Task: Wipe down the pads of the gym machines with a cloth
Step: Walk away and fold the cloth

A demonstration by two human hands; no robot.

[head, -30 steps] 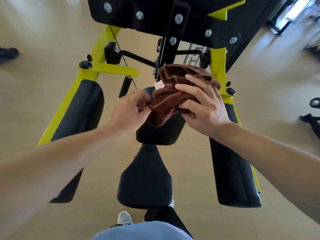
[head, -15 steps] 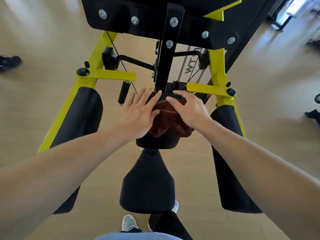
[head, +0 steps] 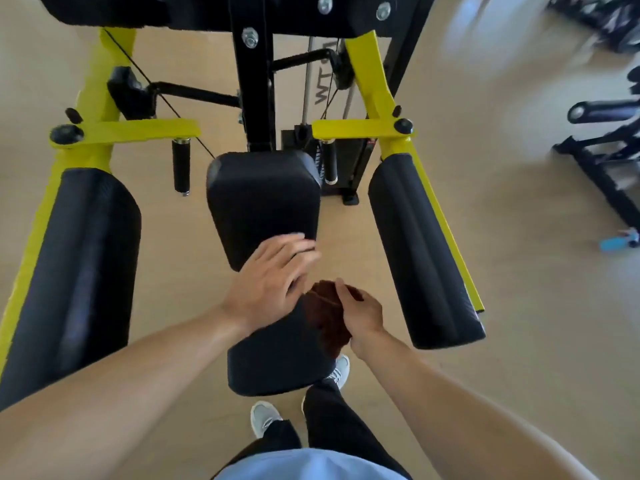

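top black padded board [head: 138, 12]: cut by upper edge
dark gym gear at right [head: 602, 133]: blurred, cropped
left hand [head: 270, 282] fingertips: motion-blurred
brown cloth [head: 329, 320]: partly hidden by right hand [head: 360, 315]

I see the seat [head: 277, 358] before the back pad [head: 263, 202], an arm pad [head: 76, 265] left, another arm pad [head: 422, 247] right.

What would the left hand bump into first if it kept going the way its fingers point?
Probably the upper black pad. The left hand is open, fingers pointing up and forward, their tips already over that pad's lower edge. Depth is unclear, so it might be touching already.
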